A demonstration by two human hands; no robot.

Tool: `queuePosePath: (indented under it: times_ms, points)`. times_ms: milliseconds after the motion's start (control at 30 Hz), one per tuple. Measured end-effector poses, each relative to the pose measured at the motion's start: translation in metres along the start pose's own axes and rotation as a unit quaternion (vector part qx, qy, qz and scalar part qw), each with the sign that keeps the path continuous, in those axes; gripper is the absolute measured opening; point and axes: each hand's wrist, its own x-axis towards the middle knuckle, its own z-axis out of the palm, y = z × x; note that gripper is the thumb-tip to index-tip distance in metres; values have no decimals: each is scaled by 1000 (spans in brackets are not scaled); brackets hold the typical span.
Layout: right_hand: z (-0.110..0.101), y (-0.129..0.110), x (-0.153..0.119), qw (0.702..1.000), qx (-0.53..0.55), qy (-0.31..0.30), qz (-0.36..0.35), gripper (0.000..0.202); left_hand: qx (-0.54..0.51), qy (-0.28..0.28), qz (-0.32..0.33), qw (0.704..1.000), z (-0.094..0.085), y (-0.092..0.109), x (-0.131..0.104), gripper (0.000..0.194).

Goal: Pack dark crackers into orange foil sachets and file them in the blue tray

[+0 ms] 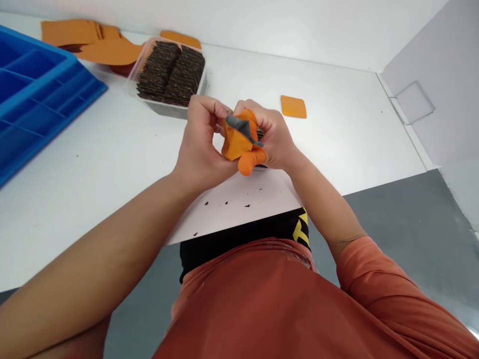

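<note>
In front of my chest, both hands hold a small orange pouch whose grey inner side shows along its spread mouth. My left hand pinches its left edge between thumb and fingers. My right hand grips the right side; orange finger covers appear to be on its thumb and a fingertip. Behind and partly hidden by my right hand is a stack of thin dark pieces. Just beyond my left hand stands a clear plastic tub packed with two rows of thin dark brown slices.
A blue divided tray stands at the left. Flat orange pouches lie piled behind the tub, and a single orange pouch lies to the right. Dark crumbs dot the white table near its front edge. A wire handle is at the right wall.
</note>
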Motion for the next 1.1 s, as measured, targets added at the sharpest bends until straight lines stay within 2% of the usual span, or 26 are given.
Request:
queuePosePath:
  times_ms: [167,367,533,633,733,833,933,1000,1100]
  points:
    - [0,1,-4,998,21,7,-56,78,-1,-6,14,1000,1,1,1,100]
    - [1,-1,-2,998,38,-3,-47,79,9,20,6,1000,1,3,0,94]
    - [0,0,-4,998,41,22,-44,84,41,-7,-42,998,-4,13,1,76]
    - [-2,-5,-5,998,33,35,-49,82,78,12,-11,997,-5,16,2,82]
    - [-4,-12,-6,999,13,31,-23,74,91,23,-23,995,-6,14,2,78]
    - [-8,-14,-5,998,34,36,-28,57,113,41,-33,992,-8,9,4,71]
    - [-14,-10,-4,998,49,37,-33,40,147,108,25,983,-9,3,6,78]
    - [-18,-7,-4,999,36,29,-19,35,154,139,39,977,-8,2,7,80]
    - [-22,-8,-4,999,-7,22,22,24,140,126,29,982,-5,5,7,83]
